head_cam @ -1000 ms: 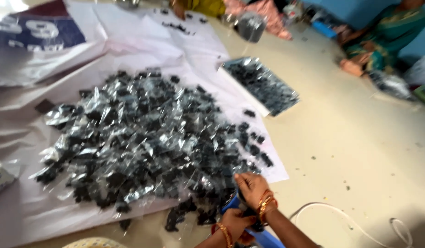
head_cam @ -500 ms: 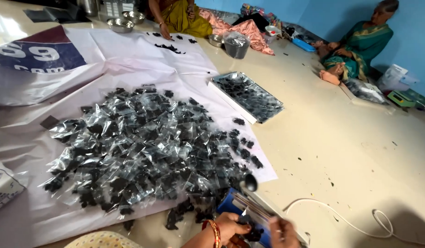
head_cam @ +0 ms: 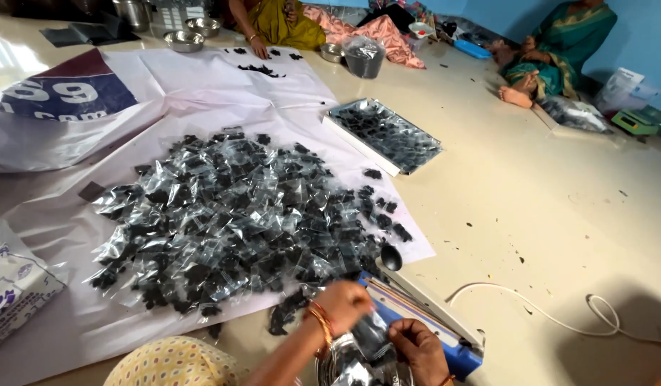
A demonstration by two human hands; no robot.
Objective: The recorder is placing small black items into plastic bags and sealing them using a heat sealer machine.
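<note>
Pale floor (head_cam: 559, 214), white sheet (head_cam: 201, 78) spread on it. Near edge: left hand (head_cam: 344, 304) and right hand (head_cam: 416, 347) both pinch a small clear pouch (head_cam: 371, 336) of dark bits, over a steel bowl (head_cam: 337, 361). Blue heat sealer (head_cam: 423, 318) just right. Big pouch pile (head_cam: 230, 214) beyond, tray (head_cam: 387, 134) far right. Best to keep the pouch mouth flat and bits clear of the seam.

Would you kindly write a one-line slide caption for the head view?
Left hand and right hand hold a small clear packet beside a blue heat sealer and a pile of filled packets.
</note>
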